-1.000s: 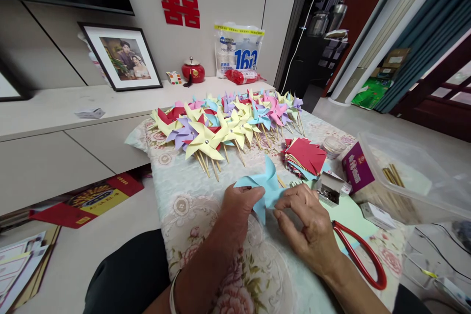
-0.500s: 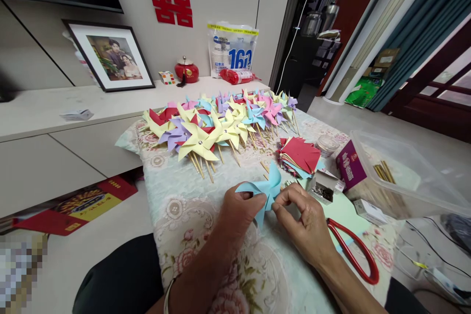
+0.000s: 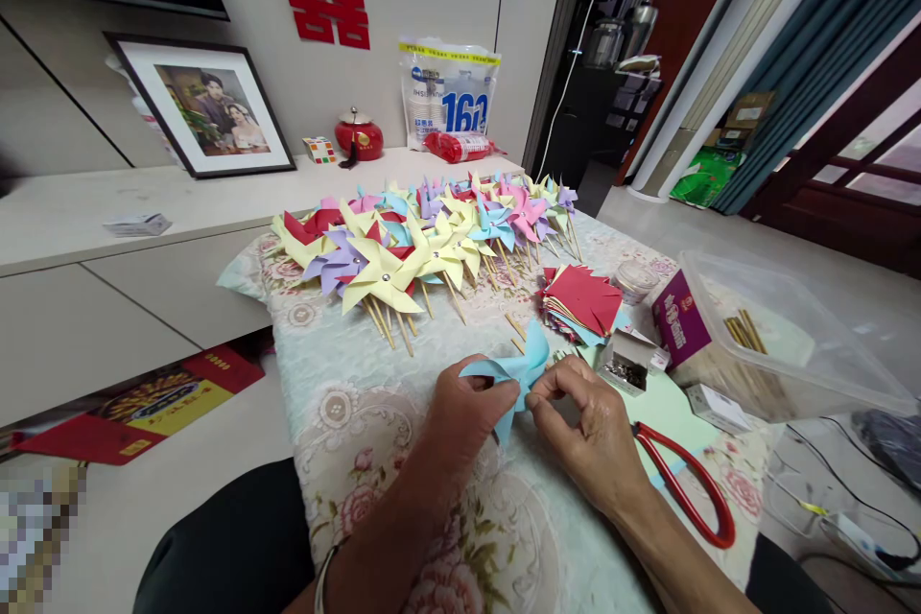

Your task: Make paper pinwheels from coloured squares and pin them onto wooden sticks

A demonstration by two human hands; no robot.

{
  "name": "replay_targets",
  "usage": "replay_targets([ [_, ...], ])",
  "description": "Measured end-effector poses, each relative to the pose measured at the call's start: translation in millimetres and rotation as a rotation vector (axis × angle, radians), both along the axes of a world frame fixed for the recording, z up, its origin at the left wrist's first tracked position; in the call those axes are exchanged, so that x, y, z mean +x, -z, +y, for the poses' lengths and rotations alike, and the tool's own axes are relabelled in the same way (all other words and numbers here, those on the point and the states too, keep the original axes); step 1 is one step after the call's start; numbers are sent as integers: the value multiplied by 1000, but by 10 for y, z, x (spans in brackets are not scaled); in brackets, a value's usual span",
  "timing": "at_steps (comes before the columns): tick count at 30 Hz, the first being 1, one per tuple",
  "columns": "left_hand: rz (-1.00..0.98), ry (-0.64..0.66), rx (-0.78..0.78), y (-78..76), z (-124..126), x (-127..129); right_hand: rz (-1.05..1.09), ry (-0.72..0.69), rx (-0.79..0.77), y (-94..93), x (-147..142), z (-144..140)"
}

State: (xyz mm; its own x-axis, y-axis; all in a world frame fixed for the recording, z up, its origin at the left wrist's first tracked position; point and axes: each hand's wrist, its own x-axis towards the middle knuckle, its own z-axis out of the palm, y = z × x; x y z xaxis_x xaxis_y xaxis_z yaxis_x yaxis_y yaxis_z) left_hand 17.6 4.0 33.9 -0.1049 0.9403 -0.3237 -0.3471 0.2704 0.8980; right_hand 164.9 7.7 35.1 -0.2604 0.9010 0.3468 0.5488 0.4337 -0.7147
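A light blue paper pinwheel [image 3: 531, 361] is gripped between the thumb and fingers of my left hand [image 3: 460, 427], above the flowered tablecloth. Thumb and forefinger of my right hand [image 3: 594, 427] are pinched together at the pinwheel's right side, near its centre. Whatever sits between those fingertips is hidden or too small to make out. Just behind my right hand is a small open box of metal pins [image 3: 625, 370]. Red-handled scissors [image 3: 691, 480] lie beside my right wrist, their blades hidden. Loose wooden sticks [image 3: 515, 326] lie behind the pinwheel.
Many finished pinwheels [image 3: 389, 276] on sticks cover the table's far side. A stack of cut paper squares [image 3: 582, 299], red on top, lies right of centre. At the right edge stands a clear plastic bin [image 3: 813, 345] with sticks, near a small white box [image 3: 720, 408].
My right fingertips have shifted slightly left, closer against the pinwheel's centre. The whole view has moved a little; the left hand's hold is the same.
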Motion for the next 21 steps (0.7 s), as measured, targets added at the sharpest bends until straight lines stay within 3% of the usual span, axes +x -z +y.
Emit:
replay_targets([
  [10,102,11,-4,107,36,2,-36,11,-11,-5,-10,-7],
  [21,91,17,4,123,32,-33,4,-8,-9,-15,-39,-17],
])
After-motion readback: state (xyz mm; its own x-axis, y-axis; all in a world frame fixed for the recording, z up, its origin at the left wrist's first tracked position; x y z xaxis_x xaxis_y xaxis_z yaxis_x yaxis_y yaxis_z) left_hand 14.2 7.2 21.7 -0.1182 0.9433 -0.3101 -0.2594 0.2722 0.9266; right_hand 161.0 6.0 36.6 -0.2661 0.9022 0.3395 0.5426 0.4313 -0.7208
